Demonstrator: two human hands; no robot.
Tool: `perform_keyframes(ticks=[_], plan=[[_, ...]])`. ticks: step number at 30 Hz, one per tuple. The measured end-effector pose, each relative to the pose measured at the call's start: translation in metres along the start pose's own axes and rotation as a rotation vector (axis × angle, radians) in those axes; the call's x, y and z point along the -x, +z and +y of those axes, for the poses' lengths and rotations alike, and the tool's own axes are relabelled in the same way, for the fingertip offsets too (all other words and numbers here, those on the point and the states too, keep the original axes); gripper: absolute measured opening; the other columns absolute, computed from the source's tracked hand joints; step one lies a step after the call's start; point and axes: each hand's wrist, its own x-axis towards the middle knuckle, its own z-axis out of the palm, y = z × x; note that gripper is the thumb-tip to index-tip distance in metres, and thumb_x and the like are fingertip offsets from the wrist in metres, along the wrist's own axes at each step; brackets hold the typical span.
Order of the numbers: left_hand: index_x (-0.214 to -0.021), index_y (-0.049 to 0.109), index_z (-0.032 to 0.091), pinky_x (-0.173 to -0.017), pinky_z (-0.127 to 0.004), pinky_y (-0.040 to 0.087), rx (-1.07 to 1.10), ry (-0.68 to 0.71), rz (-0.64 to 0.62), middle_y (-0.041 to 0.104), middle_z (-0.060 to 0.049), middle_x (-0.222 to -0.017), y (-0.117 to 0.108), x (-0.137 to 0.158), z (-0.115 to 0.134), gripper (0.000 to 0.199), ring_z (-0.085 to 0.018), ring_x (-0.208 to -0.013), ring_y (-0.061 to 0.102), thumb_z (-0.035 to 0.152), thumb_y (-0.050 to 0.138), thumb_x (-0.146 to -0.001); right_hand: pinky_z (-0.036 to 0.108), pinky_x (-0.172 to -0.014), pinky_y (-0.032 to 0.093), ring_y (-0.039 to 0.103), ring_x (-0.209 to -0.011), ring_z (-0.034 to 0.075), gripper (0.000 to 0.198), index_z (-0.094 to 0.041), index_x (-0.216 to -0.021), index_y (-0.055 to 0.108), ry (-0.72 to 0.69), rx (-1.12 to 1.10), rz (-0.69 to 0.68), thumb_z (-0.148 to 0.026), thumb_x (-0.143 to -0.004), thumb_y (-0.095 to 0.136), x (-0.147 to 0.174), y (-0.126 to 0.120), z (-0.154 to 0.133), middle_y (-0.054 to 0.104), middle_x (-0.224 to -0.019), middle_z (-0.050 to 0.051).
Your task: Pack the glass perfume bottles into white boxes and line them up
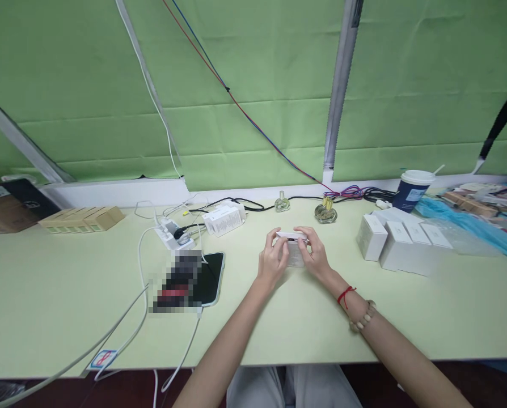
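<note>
Between both hands is a small white box (296, 256), held near the middle of the table with its top end toward the far side. My left hand (273, 258) grips the box's left side, thumb at the top edge. On the right side, my right hand (315, 253) has its fingers round the far edge and its thumb against the near face. A dark gap shows under the top flap, but what is inside cannot be made out. Beyond the hands stand a small clear glass bottle (282, 202) and a rounder glass bottle with a gold cap (325, 212).
Several white boxes (400, 243) stand at right, near a dark blue paper cup (412, 191) and blue plastic (461, 222). Leftward lie a phone (211, 279), a power strip (174, 235) with cables, a white carton (224, 219) and a row of tan boxes (82, 220).
</note>
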Motion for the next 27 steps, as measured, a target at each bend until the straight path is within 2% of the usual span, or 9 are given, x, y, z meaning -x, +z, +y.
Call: perform_keyframes(ticks=[5, 9, 13, 16, 21, 27], plan=[[-0.1, 0.056, 0.021, -0.063, -0.019, 0.047, 0.023, -0.023, -0.007, 0.044, -0.008, -0.125, -0.0002, 0.0007, -0.0011, 0.028, -0.013, -0.099, 0.055, 0.029, 0.03, -0.091, 0.032, -0.079, 0.048, 0.054, -0.098, 0.018, 0.023, -0.022, -0.105, 0.053, -0.018, 0.007, -0.006, -0.025, -0.089, 0.037, -0.0007, 0.0002, 0.0022, 0.055, -0.102, 0.007], [-0.1, 0.055, 0.021, -0.063, -0.02, 0.046, 0.035, -0.048, -0.019, 0.044, -0.008, -0.126, -0.0017, 0.0002, -0.001, 0.029, -0.013, -0.096, 0.056, 0.03, 0.029, -0.091, 0.033, -0.079, 0.048, 0.054, -0.098, 0.018, 0.023, -0.022, -0.103, 0.054, -0.021, 0.01, -0.002, -0.025, -0.088, 0.038, -0.0013, 0.0006, 0.0021, 0.055, -0.101, 0.007], [-0.105, 0.049, 0.021, -0.061, -0.023, 0.046, 0.018, -0.071, -0.09, 0.042, -0.009, -0.129, -0.0041, -0.0015, -0.0004, 0.026, -0.012, -0.086, 0.059, 0.031, 0.031, -0.09, 0.032, -0.074, 0.051, 0.054, -0.097, 0.018, 0.023, -0.022, -0.102, 0.055, -0.026, -0.007, -0.002, -0.024, -0.088, 0.037, 0.0, 0.0007, 0.0021, 0.054, -0.101, 0.007], [-0.106, 0.045, 0.021, -0.064, -0.025, 0.046, 0.024, -0.081, -0.117, 0.041, -0.009, -0.13, -0.0041, -0.0016, -0.0009, 0.024, -0.013, -0.088, 0.059, 0.031, 0.031, -0.09, 0.031, -0.072, 0.051, 0.054, -0.096, 0.018, 0.022, -0.022, -0.1, 0.056, -0.051, -0.009, -0.014, -0.022, -0.088, 0.038, 0.0006, 0.0, 0.0016, 0.053, -0.1, 0.007], [-0.103, 0.043, 0.021, -0.066, -0.025, 0.046, 0.064, -0.074, -0.102, 0.042, -0.009, -0.13, -0.0019, 0.0, -0.0027, 0.02, -0.014, -0.095, 0.056, 0.031, 0.033, -0.089, 0.031, -0.071, 0.051, 0.054, -0.094, 0.017, 0.021, -0.022, -0.097, 0.058, -0.081, -0.014, -0.012, -0.02, -0.086, 0.041, 0.0, -0.0005, 0.0007, 0.053, -0.099, 0.007], [-0.094, 0.047, 0.02, -0.066, -0.025, 0.046, 0.13, -0.111, -0.061, 0.049, -0.008, -0.119, -0.0046, -0.0032, -0.0028, 0.019, -0.012, -0.084, 0.058, 0.029, 0.031, -0.089, 0.031, -0.07, 0.051, 0.056, -0.088, 0.016, 0.019, -0.022, -0.093, 0.06, -0.167, -0.026, 0.044, -0.015, -0.081, 0.048, 0.0002, 0.0, -0.0008, 0.055, -0.093, 0.006]])
